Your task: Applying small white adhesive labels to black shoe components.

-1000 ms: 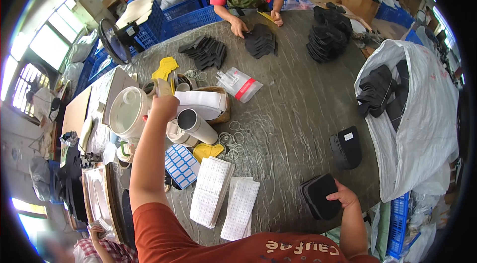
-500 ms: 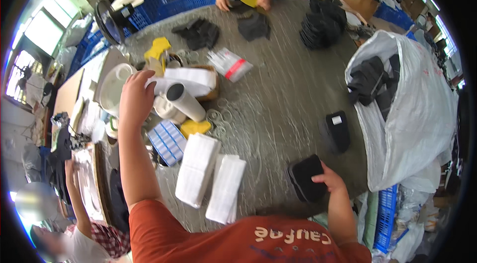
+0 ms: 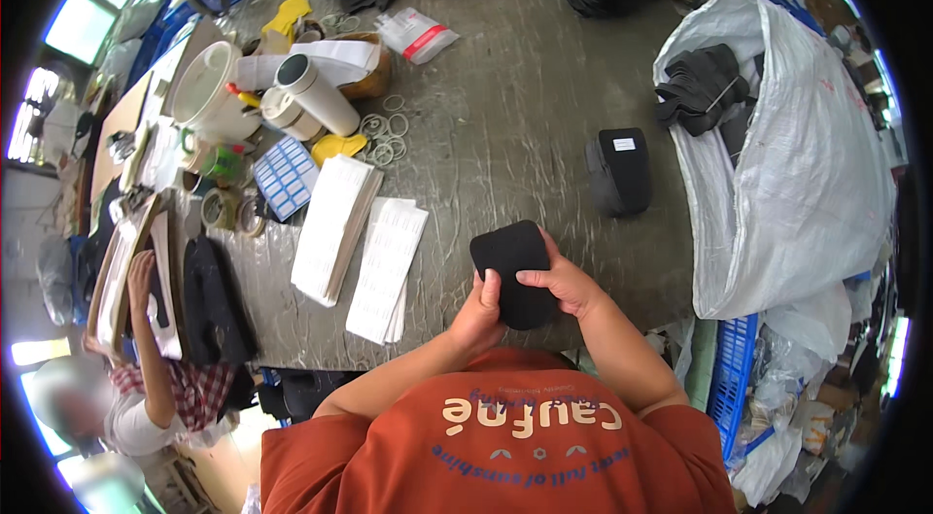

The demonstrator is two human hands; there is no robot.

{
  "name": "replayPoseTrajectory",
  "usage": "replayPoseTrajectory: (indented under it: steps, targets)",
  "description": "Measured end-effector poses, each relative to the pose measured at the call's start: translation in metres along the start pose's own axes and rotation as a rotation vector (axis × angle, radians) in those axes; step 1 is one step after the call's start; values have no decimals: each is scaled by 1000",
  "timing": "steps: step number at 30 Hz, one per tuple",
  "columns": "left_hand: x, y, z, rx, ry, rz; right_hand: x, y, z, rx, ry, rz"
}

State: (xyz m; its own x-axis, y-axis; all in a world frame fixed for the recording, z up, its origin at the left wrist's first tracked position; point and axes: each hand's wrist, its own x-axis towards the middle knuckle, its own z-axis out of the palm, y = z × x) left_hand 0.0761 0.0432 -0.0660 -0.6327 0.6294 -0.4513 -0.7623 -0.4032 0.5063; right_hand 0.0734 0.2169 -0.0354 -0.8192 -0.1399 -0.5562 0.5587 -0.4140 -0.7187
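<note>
Close in front of my body I hold a stack of black rounded pads [image 3: 515, 266] in both hands. My left hand [image 3: 478, 315] grips its lower left side, thumb lying on the top face. On the right side my right hand [image 3: 569, 283] has its thumb on top and its fingers mostly hidden behind. A similar stack of black pads with a small white label [image 3: 622, 176] rests on the table to the right. Left of my hands lie two piles of white printed paper slips [image 3: 335, 227].
A large white sack [image 3: 792, 193] with bundled black pieces stands at the right edge. At left are a white bottle [image 3: 319, 96], a bucket [image 3: 209, 86], rubber bands [image 3: 386, 140], and tape rolls [image 3: 220, 208]. Co-workers are at the far side and left.
My left hand has come back from the bottle and bucket area and now grips the pads. My right hand has brought the stack leftward, in front of my body. The view has shifted.
</note>
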Motion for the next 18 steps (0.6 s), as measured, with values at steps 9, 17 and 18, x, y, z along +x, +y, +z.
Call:
replayPoseTrajectory:
  steps: [9, 17, 18]
  targets:
    - [-38, 10, -21, 489, 202, -182, 0, 7, -22, -144, -150, 65]
    - [-8, 108, -118, 1890, 998, 100, -9, 8, -12, -112, -158, 140]
    - [-8, 115, -127, 1811, 1010, 102, -11, 8, -10, -114, -157, 139]
